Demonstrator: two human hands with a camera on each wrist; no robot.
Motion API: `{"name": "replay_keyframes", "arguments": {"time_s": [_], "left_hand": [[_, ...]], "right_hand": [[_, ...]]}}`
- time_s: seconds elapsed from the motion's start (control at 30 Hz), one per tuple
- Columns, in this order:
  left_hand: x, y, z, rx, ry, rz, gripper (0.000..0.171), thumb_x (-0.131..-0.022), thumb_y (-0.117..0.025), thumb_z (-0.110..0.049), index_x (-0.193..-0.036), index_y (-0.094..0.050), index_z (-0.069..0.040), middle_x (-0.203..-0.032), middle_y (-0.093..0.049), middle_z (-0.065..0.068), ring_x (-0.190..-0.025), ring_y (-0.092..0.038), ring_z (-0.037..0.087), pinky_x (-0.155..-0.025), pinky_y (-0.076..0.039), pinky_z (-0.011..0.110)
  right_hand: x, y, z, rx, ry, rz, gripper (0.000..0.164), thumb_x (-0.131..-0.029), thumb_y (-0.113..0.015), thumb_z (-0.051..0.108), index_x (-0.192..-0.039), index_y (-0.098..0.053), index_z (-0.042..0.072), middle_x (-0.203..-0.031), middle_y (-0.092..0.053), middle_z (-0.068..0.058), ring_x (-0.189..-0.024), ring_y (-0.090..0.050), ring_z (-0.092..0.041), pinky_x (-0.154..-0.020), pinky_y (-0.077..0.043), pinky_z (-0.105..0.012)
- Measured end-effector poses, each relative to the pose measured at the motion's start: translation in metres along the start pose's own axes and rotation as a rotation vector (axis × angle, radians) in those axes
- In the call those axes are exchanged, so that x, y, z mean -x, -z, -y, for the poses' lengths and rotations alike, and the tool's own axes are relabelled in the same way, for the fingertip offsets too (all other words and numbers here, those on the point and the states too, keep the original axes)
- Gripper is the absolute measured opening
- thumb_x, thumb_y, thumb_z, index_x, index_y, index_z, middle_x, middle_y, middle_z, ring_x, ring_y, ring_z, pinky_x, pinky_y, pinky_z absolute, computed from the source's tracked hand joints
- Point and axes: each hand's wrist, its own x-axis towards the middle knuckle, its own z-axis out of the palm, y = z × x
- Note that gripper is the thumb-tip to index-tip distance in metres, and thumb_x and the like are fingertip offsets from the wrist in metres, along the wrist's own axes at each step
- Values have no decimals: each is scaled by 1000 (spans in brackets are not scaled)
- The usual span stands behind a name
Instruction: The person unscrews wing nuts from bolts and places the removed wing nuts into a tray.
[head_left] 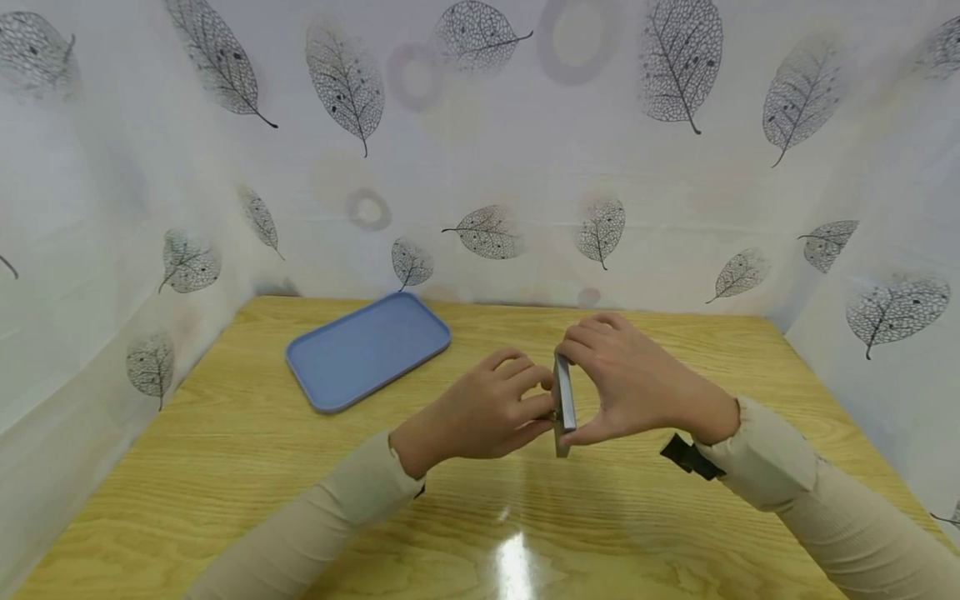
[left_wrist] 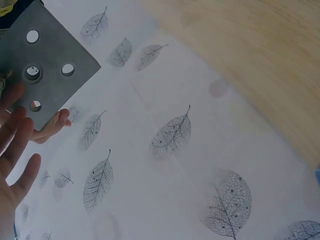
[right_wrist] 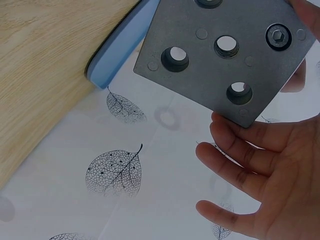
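A square grey metal plate (head_left: 566,400) with several round holes stands on edge, raised over the table. My right hand (head_left: 637,379) grips it by opposite edges, thumb at the lower edge and fingers at the upper one. A hex-socket bolt (right_wrist: 278,36) sits in one corner hole, its head facing the right side. On the plate's other face, my left hand (head_left: 491,408) pinches a small brass-coloured piece (left_wrist: 4,79) at that corner, partly hidden by the fingers. The left hand's other fingers are loosely bent beside the plate.
A blue rectangular tray (head_left: 367,354) lies at the back left of the wood-grain table (head_left: 247,467). White leaf-print curtains (head_left: 517,167) enclose the table at the back and both sides. A black strap (head_left: 692,457) shows at the right wrist.
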Motion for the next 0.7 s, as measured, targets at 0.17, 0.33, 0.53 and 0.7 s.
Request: {"name": "replay_keyframes", "arguments": {"time_s": [0.17,0.33,0.53,0.7], "left_hand": [[0,1,2,33,29,-4,17,-87,-64,-37,-91,-67,-21,-99,-61,-2,-89,-58,13,-91,-46,31],[-1,3,2,42,34,-22,19,-87,-64,-36,-95,-67,-19,-100,-61,-2,-88,-58,13,-90,-46,31],[-2,2,1,44,32,-76,23,-86,-66,-36,-97,-64,-16,-101,-60,0,-87,-57,12,-88,-46,29],[-1,1,-1,50,7,-107,22,-85,-68,-34,-98,-65,-16,-102,-60,1,-85,-56,12,-86,-46,29]], "right_hand": [[1,0,0,7,-2,4,80,-57,-68,77,-100,-62,9,-95,-61,-2,-93,-57,-21,-92,-41,-45],[1,0,0,8,-3,5,80,-57,-68,77,-100,-61,10,-95,-62,-2,-94,-57,-22,-93,-41,-45],[1,1,0,7,1,2,78,-55,-70,76,-98,-62,11,-94,-61,-1,-92,-57,-21,-92,-41,-46],[2,1,-1,11,-2,2,80,-54,-71,75,-99,-62,9,-94,-62,-2,-92,-58,-22,-92,-41,-45]]}}
